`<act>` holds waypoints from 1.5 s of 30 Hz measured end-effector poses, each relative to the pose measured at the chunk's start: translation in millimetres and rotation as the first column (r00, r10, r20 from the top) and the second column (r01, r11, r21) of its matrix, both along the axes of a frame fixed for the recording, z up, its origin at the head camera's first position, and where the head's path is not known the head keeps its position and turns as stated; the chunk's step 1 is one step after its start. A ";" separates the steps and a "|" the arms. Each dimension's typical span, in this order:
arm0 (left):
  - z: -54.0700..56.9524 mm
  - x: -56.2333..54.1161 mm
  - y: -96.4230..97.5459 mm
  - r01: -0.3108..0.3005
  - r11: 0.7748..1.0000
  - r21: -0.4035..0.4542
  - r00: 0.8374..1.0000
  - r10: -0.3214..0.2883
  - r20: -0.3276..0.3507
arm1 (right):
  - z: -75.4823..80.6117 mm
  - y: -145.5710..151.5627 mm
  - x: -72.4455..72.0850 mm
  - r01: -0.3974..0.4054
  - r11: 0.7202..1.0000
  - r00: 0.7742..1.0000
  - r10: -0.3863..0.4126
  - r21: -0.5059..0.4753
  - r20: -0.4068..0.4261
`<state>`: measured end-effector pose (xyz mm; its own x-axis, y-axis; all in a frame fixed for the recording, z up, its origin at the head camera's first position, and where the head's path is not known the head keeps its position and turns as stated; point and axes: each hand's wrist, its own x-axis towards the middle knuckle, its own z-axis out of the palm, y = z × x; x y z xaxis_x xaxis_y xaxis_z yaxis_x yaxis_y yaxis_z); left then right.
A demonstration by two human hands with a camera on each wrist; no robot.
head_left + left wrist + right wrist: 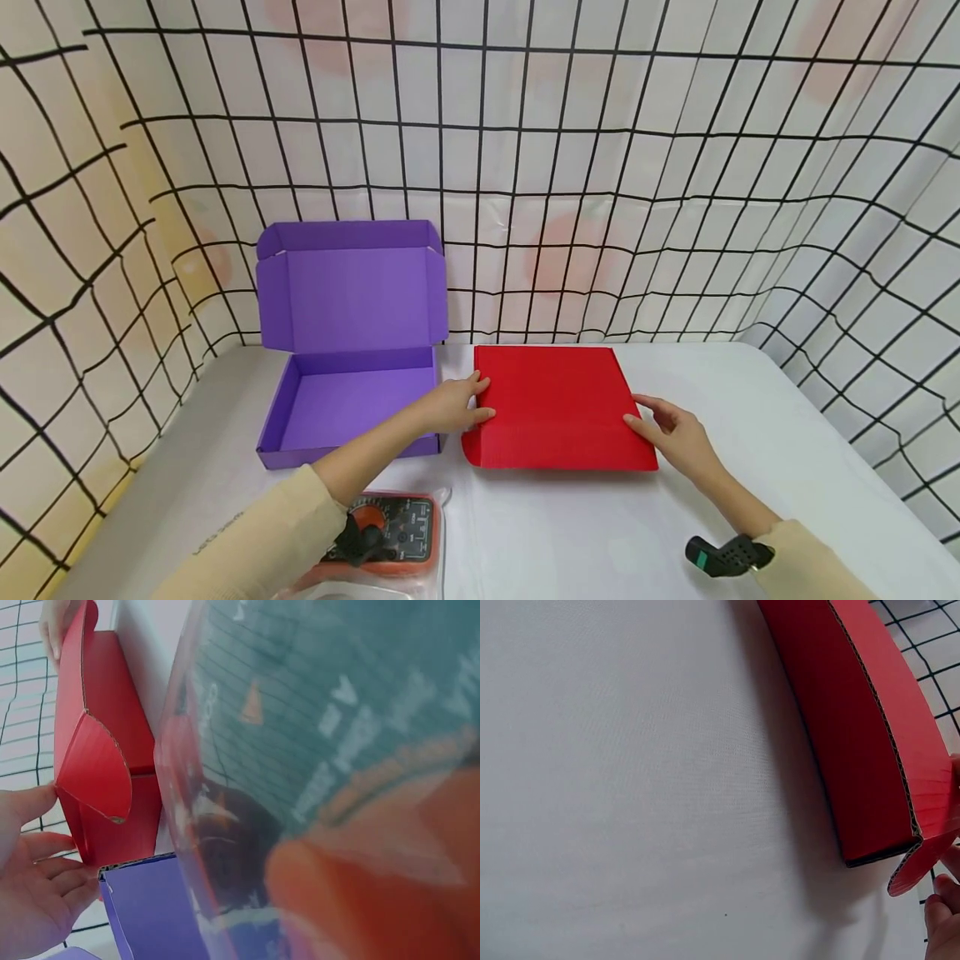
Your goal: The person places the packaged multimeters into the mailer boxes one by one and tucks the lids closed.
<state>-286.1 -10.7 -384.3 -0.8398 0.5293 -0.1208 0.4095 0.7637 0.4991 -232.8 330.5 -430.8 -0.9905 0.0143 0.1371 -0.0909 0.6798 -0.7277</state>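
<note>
A red cardboard box (555, 392) lies on the table with its lid folded over the top. The lid's front edge stands slightly off the box, and a rounded side flap (97, 769) sticks out at its left front corner. My left hand (448, 406) touches the left side of the lid, thumb at the corner and fingers extended alongside. On the opposite side, my right hand (678, 437) rests thumb and index finger against the right edge. In the right wrist view, the fingers (946, 900) are beside another flap, mostly cut off by the frame.
To the left stands an open purple box (273, 417) with its lid (360, 296) raised. A multimeter (408, 529) in clear plastic packaging lies under my left forearm. Black wire mesh (483, 129) surrounds the back and sides of the white table (570, 533).
</note>
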 end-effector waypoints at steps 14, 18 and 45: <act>6.1 10.6 -1.7 0.048 0.993 -0.106 0.998 -0.052 -0.036 | -4.3 -9.5 13.4 0.043 0.995 0.996 -0.035 0.091 -0.087; 11.4 28.0 -4.4 0.080 0.983 -0.163 0.995 -0.089 -0.054 | 0.3 -15.6 25.1 0.078 0.987 0.992 -0.063 0.143 -0.107; -3.7 52.1 -12.2 0.081 0.992 0.099 0.997 -0.081 -0.001 | 22.5 -9.9 37.1 -0.017 0.994 0.983 -0.003 0.106 0.186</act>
<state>-234.0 -22.9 -388.0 -0.7935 0.6049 -0.0671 0.4662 0.6750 0.5719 -195.7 320.6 -408.3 -0.9988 0.0021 -0.0490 0.0338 0.7541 -0.6559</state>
